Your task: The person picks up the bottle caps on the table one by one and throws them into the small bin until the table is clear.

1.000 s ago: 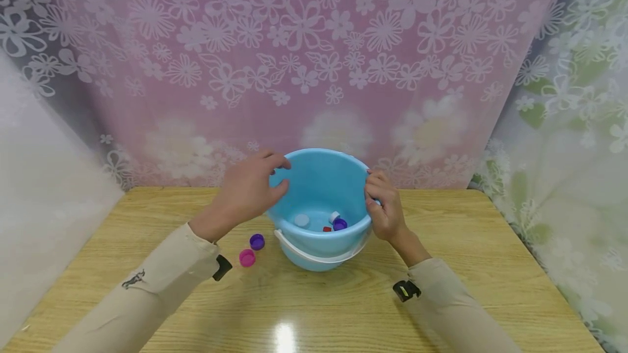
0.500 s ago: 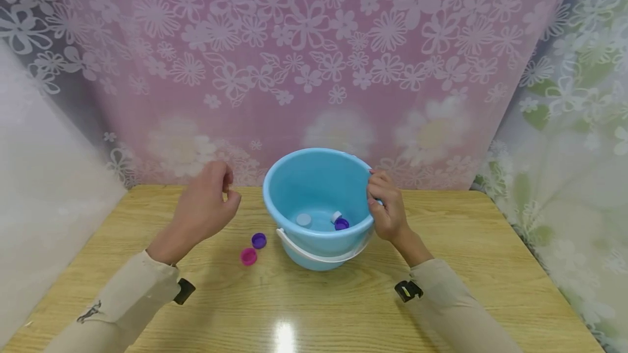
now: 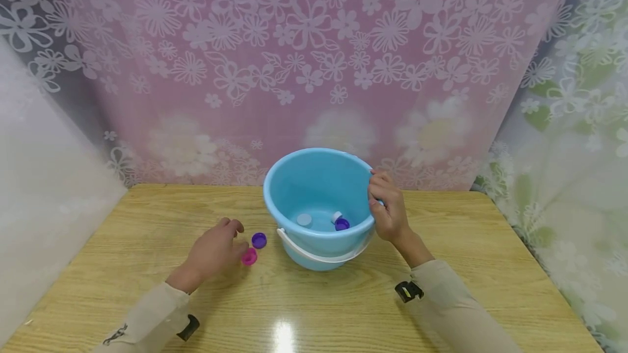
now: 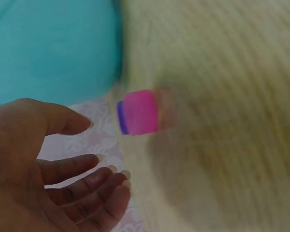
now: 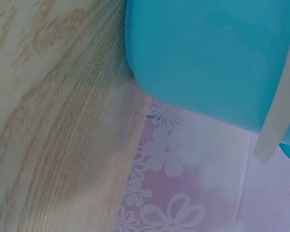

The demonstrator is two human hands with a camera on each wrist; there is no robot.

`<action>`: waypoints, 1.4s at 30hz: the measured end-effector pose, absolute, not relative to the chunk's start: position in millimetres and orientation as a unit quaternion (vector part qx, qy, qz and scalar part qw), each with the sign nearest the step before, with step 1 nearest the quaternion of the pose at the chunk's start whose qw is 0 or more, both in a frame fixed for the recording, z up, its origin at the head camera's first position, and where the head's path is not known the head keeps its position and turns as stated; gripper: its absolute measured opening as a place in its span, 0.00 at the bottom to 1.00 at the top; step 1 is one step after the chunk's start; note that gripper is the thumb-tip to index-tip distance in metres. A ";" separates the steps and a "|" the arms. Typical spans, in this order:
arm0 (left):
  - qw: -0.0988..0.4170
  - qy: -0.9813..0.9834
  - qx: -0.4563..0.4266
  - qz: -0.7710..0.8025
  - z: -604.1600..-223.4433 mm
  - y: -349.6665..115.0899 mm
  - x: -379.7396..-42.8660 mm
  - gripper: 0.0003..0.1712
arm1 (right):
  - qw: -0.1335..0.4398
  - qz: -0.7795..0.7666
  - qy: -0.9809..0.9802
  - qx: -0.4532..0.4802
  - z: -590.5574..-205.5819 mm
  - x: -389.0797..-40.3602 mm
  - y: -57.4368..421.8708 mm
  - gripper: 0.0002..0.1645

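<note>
A light blue bucket point(image 3: 319, 249) with a white handle point(image 3: 314, 257) stands on the table. My right hand point(image 3: 387, 206) grips its rim on the right side. Inside the bucket lie a white disc-like cap point(image 3: 303, 220), a small white cap point(image 3: 336, 217) and a purple cap point(image 3: 342, 224). On the table left of the bucket, a pink bottle cap point(image 3: 249, 256) lies beside another purple cap point(image 3: 259, 240). My left hand point(image 3: 213, 252) hovers just left of the pink cap. Its fingers are loosely bent and apart, holding nothing in the left wrist view.
The wooden table point(image 3: 314, 309) reaches back to a pink floral curtain point(image 3: 294, 70) right behind the bucket. Pale floral cloth point(image 3: 584, 140) hangs along the right side. A white surface point(image 3: 44, 178) borders the table on the left.
My left hand has moved from above the bucket's left rim out to the left, then down beside the pink cap. A small red thing in the bucket is no longer visible. My right hand keeps its grip.
</note>
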State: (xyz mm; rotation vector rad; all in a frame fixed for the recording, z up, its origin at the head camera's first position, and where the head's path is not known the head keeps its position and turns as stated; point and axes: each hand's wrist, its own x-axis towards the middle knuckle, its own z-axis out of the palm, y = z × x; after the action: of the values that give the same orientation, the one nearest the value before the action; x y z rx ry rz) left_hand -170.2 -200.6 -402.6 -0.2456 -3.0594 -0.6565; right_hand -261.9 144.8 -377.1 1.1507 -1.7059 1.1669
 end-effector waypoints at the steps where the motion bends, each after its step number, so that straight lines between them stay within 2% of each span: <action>1: -0.004 -0.975 -0.078 -0.208 -406.8 -199.2 -169.8 0.20 | 0.378 0.457 -0.668 0.450 -377.1 -261.9 144.7 0.11; 7: -0.001 -0.978 -0.077 -0.196 -422.7 -190.3 -167.2 0.17 | 0.376 0.455 -0.670 0.451 -377.4 -261.8 144.4 0.11; 15: 0.023 -0.980 -0.084 -0.177 -427.0 -178.1 -166.8 0.13 | 0.380 0.456 -0.664 0.455 -377.3 -262.5 144.6 0.11; 21: 0.018 -0.982 -0.084 -0.171 -430.2 -176.6 -165.1 0.11 | 0.381 0.456 -0.663 0.455 -378.3 -262.3 145.1 0.12; 30: 0.044 -0.979 -0.105 -0.168 -432.1 -175.6 -164.3 0.13 | 0.377 0.453 -0.669 0.453 -376.0 -261.6 145.6 0.11; 42: 0.024 -0.981 -0.095 -0.170 -430.7 -176.2 -166.3 0.11 | 0.379 0.453 -0.666 0.455 -377.5 -263.9 146.8 0.12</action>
State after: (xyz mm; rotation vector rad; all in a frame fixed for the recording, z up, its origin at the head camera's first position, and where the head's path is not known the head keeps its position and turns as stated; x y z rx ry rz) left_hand -166.3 -176.2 -430.7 -0.2941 -3.0350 -0.5272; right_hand -263.9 146.8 -377.5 1.1632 -1.7020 1.1584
